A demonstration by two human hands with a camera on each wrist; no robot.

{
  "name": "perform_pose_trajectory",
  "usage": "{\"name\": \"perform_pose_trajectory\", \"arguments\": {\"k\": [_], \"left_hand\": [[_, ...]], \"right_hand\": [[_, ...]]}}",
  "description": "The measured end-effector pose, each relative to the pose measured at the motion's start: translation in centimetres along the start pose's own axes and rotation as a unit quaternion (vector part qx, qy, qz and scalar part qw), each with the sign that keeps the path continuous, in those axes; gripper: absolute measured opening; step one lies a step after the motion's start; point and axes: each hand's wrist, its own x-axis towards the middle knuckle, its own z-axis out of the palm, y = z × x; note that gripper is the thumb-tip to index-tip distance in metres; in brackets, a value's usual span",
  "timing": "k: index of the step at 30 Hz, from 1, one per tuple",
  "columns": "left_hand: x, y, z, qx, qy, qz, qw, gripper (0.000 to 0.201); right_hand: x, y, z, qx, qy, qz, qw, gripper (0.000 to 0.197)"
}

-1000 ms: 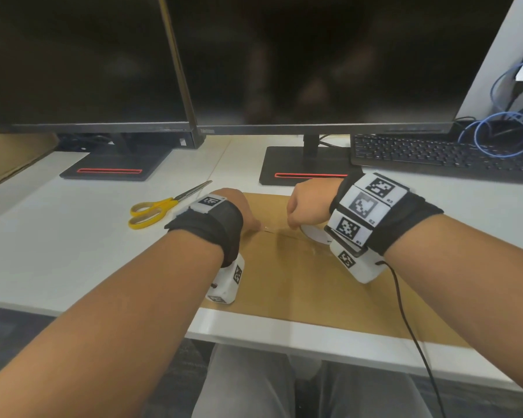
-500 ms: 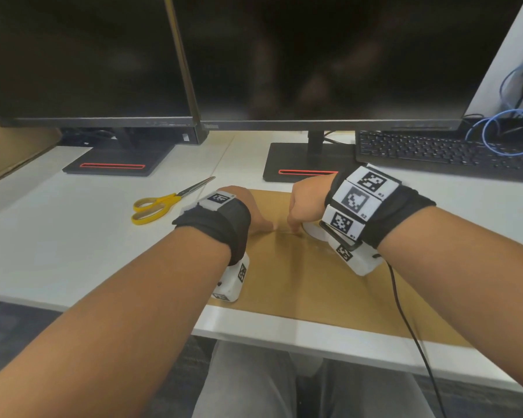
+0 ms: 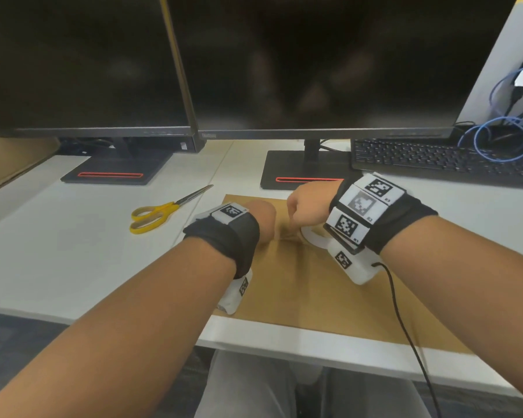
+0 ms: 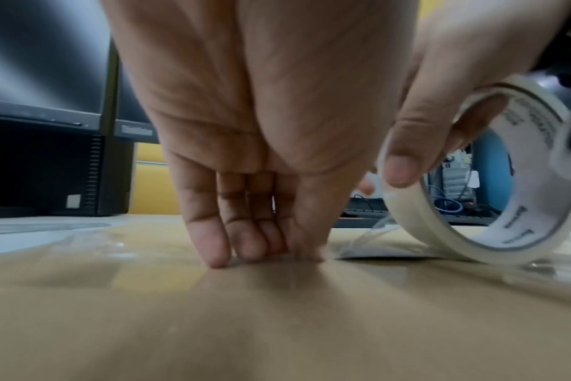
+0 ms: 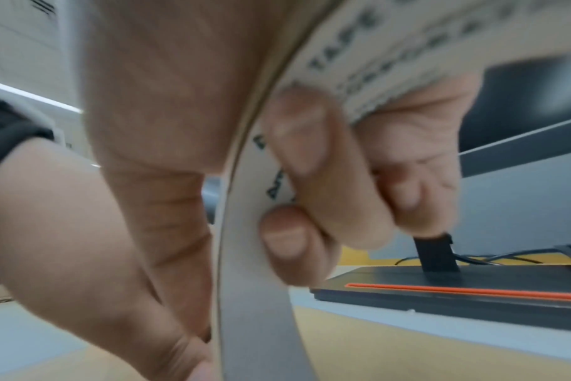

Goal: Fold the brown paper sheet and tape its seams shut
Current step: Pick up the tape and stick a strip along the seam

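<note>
Lying flat near the front edge of the white counter point(image 3: 58, 260), the folded brown paper sheet point(image 3: 299, 285) is pinned by the left hand point(image 4: 254, 159), whose straight fingers point(image 4: 245, 239) press down together on clear tape already laid along a seam. Just beside it, the right hand point(image 3: 310, 203) is curled round the white roll of clear tape point(image 4: 493, 185), with fingers hooked through its core and a short length of film stretched from the roll down to the paper. Taping appears to be under way, with the strip not yet cut. Yellow-handled scissors point(image 3: 160, 211) lie apart to the left, toward the counter's back edge. Trouble is judged most likely from the stretched film: if the roll is pulled at an angle, the strip may be laid crooked or wrinkled; if the left-hand pressure is eased too soon, the stuck end may be lifted and the thin paper torn or dragged.
</note>
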Motion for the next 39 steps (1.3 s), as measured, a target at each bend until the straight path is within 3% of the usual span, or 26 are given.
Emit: {"name": "perform_pose_trajectory", "arguments": {"k": [3, 10, 18, 23, 30, 39], "left_hand": [[-0.3, -0.6, 0.0, -0.034, 0.004, 0.017, 0.999, 0.033], [-1.0, 0.2, -0.7, -0.059, -0.018, 0.031, 0.998, 0.049], [0.3, -0.3, 0.5, -0.054, -0.008, 0.006, 0.998, 0.058], [0.6, -0.5, 0.7, -0.058, -0.005, 0.001, 0.998, 0.057], [0.9, -0.4, 0.8, -0.101, -0.003, -0.018, 0.995, 0.046], [0.7, 1.0, 0.7, -0.082, -0.012, -0.028, 0.996, 0.054]], "right_hand": [[-1.0, 1.0, -0.1, 0.064, 0.067, -0.025, 0.995, 0.016], [-2.0, 1.8, -0.5, 0.146, 0.078, -0.018, 0.986, 0.021], [-1.7, 2.1, 0.3, 0.153, 0.055, -0.019, 0.987, 0.024], [-1.8, 2.2, 0.5, 0.06, 0.027, 0.024, 0.998, 0.033], [-1.6, 2.3, 0.5, 0.061, 0.018, 0.032, 0.997, 0.038], [-1.9, 2.8, 0.6, 0.087, 0.038, 0.012, 0.995, 0.03]]}}
